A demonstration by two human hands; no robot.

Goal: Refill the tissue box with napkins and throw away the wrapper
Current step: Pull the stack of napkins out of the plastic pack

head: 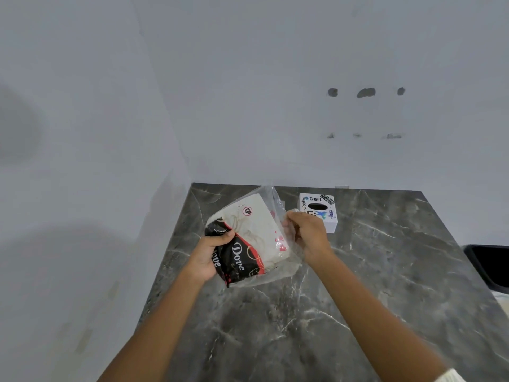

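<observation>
Head view looks down over my two bare arms at the dark marbled desk (358, 271). Left hand (213, 252) is clamped on the black printed end of the napkin pack (253, 238), holding it tilted above the desk. Right hand (308, 234) pinches the clear loose plastic of the wrapper (278, 205) at the pack's far side. Just behind my right hand, the white tissue box (319, 209) stands on the desk, its oval slot facing up. A black bin (489, 264) shows at the right edge.
</observation>
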